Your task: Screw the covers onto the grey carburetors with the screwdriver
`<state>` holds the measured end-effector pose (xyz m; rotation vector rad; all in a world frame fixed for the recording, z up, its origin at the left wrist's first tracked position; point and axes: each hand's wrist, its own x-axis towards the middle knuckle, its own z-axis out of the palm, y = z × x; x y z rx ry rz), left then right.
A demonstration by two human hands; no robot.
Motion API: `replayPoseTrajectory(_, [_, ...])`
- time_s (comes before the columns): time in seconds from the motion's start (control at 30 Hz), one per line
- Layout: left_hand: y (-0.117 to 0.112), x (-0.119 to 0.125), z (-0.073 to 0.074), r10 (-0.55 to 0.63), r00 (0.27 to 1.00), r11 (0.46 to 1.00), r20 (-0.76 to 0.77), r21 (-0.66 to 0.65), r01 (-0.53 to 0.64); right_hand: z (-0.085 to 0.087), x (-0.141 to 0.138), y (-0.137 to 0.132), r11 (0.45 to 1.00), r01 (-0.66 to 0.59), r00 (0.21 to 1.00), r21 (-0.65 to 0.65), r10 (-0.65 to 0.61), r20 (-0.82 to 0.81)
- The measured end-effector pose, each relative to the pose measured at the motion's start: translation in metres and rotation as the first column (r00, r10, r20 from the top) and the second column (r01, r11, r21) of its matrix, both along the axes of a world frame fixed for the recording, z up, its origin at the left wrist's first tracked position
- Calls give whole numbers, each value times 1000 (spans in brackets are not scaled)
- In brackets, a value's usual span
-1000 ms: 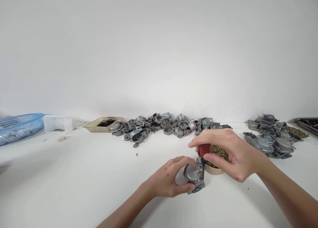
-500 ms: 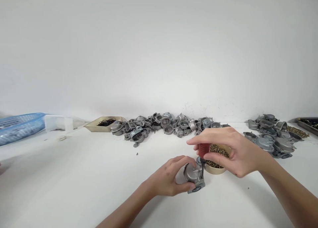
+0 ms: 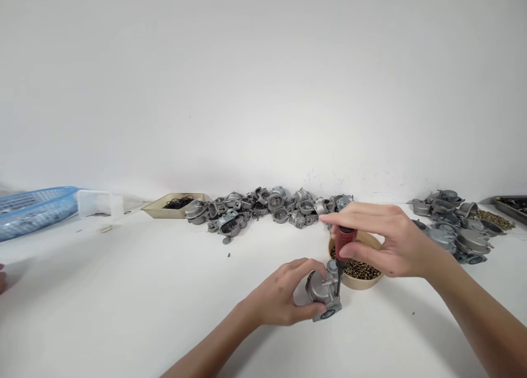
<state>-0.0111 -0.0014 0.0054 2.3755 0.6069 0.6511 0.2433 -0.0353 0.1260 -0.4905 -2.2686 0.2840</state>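
My left hand (image 3: 280, 298) is closed around a grey cast-metal part (image 3: 322, 291) that rests on the white table (image 3: 123, 301). My right hand (image 3: 385, 238) grips the red handle of a small screwdriver (image 3: 343, 245). Its dark shaft points down onto the top of the metal part. Just behind the part stands a round tan bowl (image 3: 373, 279) filled with small brass screws (image 3: 360, 268).
A long heap of grey metal parts (image 3: 263, 205) lies along the wall. A second heap (image 3: 457, 224) lies at the right, with brass screws (image 3: 492, 218) and a dark tray (image 3: 513, 207). At the left are a tan tray of black rings (image 3: 175, 205), a clear box (image 3: 99, 202) and a blue basket (image 3: 33, 210).
My right hand has risen and its fingers have turned on the red handle, uncovering more of the screw bowl. The left hand and the part have stayed put.
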Motion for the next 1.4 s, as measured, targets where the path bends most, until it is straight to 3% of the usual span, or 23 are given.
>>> replayPoseTrajectory(0.13, [0, 0, 0, -11, 1000, 1000, -2, 0, 11, 1, 2, -1, 992, -71, 997, -102, 68, -30])
replayPoseTrajectory(0.37, [0, -1, 1, -9, 1000, 1000, 4, 9, 9, 2, -1, 1, 999, 0, 999, -41, -1, -35])
replayPoseTrajectory(0.57, [-6, 5, -6, 68, 997, 976, 33, 204, -74, 1, 0, -1, 958, -176, 982, -224, 156, -104])
replayPoseTrajectory(0.73, [-14, 17, -17, 126, 985, 936, 121, 314, -158, 2, -5, 2, 997, -49, 996, -62, 45, -76])
replayPoseTrajectory(0.9, [-15, 18, -15, 142, 987, 948, 80, 276, -159, 4, -4, -2, 976, -144, 987, -164, 131, -88])
replayPoseTrajectory(1.07, [-12, 16, -18, 139, 985, 955, 105, 248, -161, 3, -3, -1, 999, -32, 996, -25, 30, -85])
replayPoseTrajectory(1.13, [-11, 16, -18, 142, 985, 958, 93, 238, -161, 3, -3, -1, 999, -27, 998, -30, 25, -62])
replayPoseTrajectory(1.3, [-11, 16, -15, 119, 988, 963, 98, 233, -139, 5, -2, -3, 969, -178, 982, -173, 164, -88])
replayPoseTrajectory(1.4, [-10, 17, -14, 84, 986, 962, 146, 248, -119, 5, -1, -2, 988, -89, 993, -130, 77, -92])
